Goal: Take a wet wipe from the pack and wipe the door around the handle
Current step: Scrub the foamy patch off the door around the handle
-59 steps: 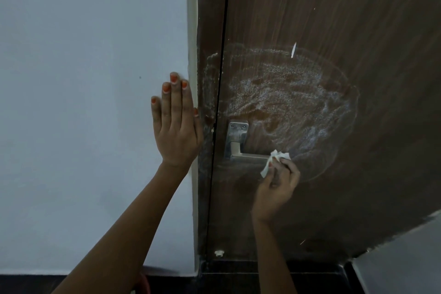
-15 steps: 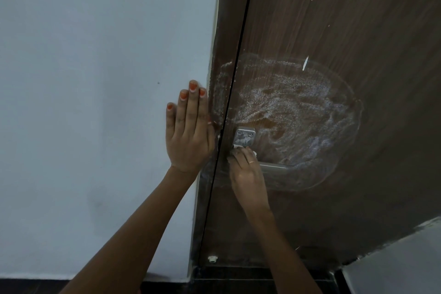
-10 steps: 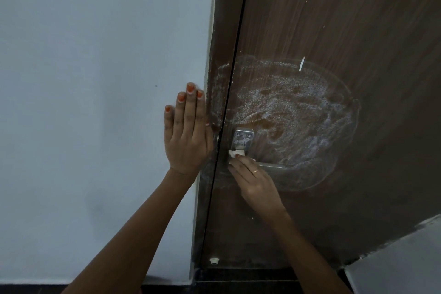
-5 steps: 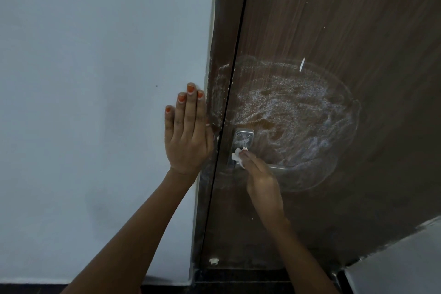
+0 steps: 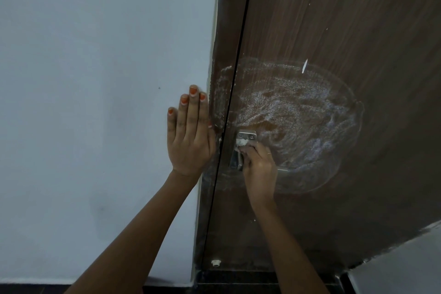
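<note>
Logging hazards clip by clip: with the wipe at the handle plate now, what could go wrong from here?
1. The right hand presses the wipe on the handle; leaning there might push the lever down and unlatch the door.
2. The left hand lies flat on the wall, thumb at the door frame; a moving door could pinch it.
3. The white residue may dry into streaks.

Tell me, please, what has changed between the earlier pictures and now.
The right hand, gripping the wet wipe throughout, moved left along the handle, from the lever's free end to the mounting plate near the edge of the door, where it now presses the wipe. The left hand stayed flat on the wall, and the smeared patch looks the same.
</note>
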Tool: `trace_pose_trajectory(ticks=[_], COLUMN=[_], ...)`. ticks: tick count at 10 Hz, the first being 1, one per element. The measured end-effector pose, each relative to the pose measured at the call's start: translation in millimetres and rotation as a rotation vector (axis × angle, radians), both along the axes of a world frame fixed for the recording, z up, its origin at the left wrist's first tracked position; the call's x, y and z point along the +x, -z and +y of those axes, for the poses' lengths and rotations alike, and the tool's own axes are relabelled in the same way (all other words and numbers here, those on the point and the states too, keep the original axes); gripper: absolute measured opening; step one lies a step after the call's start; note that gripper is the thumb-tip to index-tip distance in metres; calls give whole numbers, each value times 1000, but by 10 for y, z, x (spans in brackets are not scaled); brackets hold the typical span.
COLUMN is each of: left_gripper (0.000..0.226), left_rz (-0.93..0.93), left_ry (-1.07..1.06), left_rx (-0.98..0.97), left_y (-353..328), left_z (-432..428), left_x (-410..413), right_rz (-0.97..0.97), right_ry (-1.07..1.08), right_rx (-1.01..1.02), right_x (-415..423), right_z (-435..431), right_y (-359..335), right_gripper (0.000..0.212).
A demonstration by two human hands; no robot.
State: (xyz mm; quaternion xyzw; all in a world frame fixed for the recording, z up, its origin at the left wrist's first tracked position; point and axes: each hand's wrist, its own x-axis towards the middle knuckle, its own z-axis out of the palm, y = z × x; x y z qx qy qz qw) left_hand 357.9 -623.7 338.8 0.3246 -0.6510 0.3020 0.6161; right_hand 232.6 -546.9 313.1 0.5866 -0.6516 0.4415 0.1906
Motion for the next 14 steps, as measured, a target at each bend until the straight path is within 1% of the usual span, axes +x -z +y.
trace_pose_trajectory(ticks=[1, 2, 3, 4, 5, 6, 7, 8, 9, 10, 11, 12, 13, 14], left_gripper=[52, 53, 54, 54, 54, 54, 53, 54, 53, 53, 53, 55, 59, 56], left_rz=[4, 5, 2, 5, 1, 3, 1, 0, -1, -6, -1, 0, 1, -4], left_ry=[1, -9, -6, -4, -5, -8, -12, -9, -8, -12, -8, -11, -21, -20], left_rx=[0, 7, 11, 3, -1, 5, 6, 4, 2, 3, 5, 3, 0, -4], left_y=[4, 5, 8, 5, 11, 10, 14, 9, 7, 9, 6, 6, 14, 16], left_z=[2, 1, -3, -5, -6, -10, -7, -7, -6, -2, 4, 2, 0, -3], left_x=[1, -1, -2, -1, -2, -6, -14, -8, -8, -7, -8, -7, -5, -7], right_rz=[-103, -124, 39, 206, 200, 53, -79, -20, 43, -123, -311, -280, -90, 110], right_ry=[24, 27, -9, -55, -62, -42, -12, 8, 15, -19, -21, -11, 2, 7], right_rx=[-32, -85, -80, -23, 42, 45, -20, -60, 3, 35, -37, -98, -59, -61], right_x=[-10, -8, 34, 51, 0, -86, -126, -58, -10, -53, -62, -14, 21, 60], right_z=[21, -23, -67, -35, -2, 29, 35, -15, -25, 20, 16, -36, -72, -75], right_y=[-39, -97, -113, -67, -35, -25, -61, -123, -87, -40, -89, -186, -231, -255], right_gripper=[23, 29, 33, 30, 32, 29, 26, 27, 26, 14, 12, 18, 30, 26])
